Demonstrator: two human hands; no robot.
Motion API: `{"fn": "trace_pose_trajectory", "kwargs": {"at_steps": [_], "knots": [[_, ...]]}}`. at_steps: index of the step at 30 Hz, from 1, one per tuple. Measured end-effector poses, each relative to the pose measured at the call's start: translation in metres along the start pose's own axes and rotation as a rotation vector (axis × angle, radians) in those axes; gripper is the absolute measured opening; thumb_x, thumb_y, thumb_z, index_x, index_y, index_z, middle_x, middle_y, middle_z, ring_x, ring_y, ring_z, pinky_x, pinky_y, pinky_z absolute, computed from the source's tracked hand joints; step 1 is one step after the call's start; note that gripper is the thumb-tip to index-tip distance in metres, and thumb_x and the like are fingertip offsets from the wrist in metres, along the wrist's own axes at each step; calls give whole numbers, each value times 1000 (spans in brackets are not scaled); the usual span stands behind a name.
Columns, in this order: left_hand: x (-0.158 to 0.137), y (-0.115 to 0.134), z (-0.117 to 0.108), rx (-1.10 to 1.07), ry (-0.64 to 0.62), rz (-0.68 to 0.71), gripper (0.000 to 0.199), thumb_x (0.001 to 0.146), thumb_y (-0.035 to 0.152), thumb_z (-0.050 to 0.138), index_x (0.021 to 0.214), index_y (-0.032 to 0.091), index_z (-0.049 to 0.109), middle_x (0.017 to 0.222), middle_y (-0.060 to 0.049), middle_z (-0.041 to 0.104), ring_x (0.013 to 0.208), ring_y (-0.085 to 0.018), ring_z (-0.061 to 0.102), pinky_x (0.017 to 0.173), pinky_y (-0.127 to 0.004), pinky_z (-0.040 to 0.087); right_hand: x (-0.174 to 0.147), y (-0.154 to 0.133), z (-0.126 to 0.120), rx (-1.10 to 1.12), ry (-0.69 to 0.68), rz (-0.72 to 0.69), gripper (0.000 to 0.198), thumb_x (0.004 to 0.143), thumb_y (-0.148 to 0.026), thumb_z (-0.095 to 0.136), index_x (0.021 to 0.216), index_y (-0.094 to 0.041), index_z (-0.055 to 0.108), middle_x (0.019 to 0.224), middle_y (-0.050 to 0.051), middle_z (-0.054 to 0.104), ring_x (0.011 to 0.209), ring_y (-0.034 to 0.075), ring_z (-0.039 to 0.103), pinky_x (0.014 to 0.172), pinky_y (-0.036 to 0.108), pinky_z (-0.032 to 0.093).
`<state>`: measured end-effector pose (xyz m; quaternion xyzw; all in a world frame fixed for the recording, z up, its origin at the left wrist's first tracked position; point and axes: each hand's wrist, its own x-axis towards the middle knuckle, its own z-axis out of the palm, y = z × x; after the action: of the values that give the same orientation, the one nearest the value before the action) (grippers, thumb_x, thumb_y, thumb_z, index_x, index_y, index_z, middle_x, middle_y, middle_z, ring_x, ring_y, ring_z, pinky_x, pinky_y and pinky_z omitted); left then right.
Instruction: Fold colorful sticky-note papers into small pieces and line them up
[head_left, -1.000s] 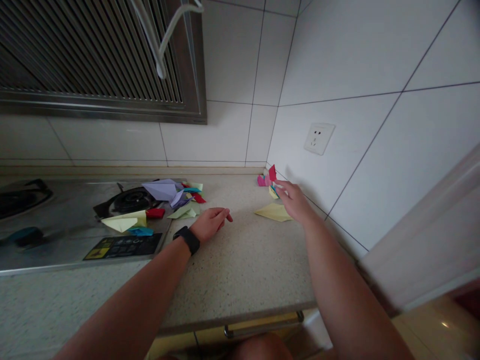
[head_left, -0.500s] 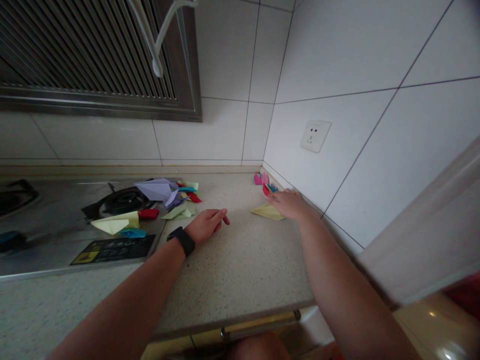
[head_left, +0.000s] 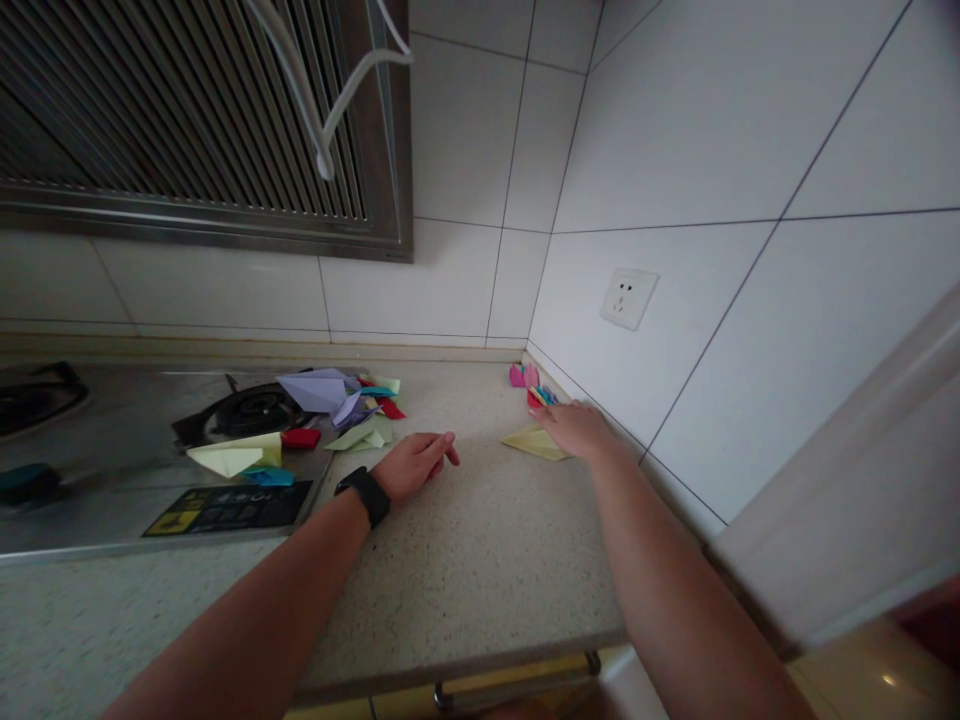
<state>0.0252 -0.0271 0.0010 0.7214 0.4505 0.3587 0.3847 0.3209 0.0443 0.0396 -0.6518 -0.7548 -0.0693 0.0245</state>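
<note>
My right hand (head_left: 579, 430) lies palm down by the wall with its fingers stretched out. A yellow folded paper (head_left: 531, 442) lies beside and partly under it. Close to its fingertips are small red and blue folded papers (head_left: 541, 397), with pink folded papers (head_left: 523, 375) behind them in the corner. My left hand (head_left: 416, 465), with a dark watch (head_left: 366, 494) on its wrist, rests on the counter, fingers loosely extended and nothing held. Left of it lie a pale green folded paper (head_left: 364, 434) and a purple paper plane (head_left: 319, 388).
On the gas stove (head_left: 112, 440) at left lie a cream paper plane (head_left: 236, 456), a blue folded paper (head_left: 268, 476) and a red one (head_left: 300, 438). A range hood (head_left: 202, 240) and white cable (head_left: 324, 150) hang above. The tiled right wall carries a socket (head_left: 630, 298).
The camera view has tilted slightly, so the counter things appear lower. Both hands stay in nearly the same places; the folded papers look unmoved.
</note>
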Motion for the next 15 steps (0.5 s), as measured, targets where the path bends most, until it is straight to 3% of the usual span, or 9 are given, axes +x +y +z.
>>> {"fn": "trace_pose_trajectory", "kwargs": {"at_steps": [15], "knots": [[0,2,0,9,-5,11,61,89,62,31,81,13,66,54,1,44,47,-11,38,47,-23,28,0,-4,-3,-18,-16,-3,82,87,-69,5,110,-21,67,111,16,66,108,34,56,87,47,39]]}}
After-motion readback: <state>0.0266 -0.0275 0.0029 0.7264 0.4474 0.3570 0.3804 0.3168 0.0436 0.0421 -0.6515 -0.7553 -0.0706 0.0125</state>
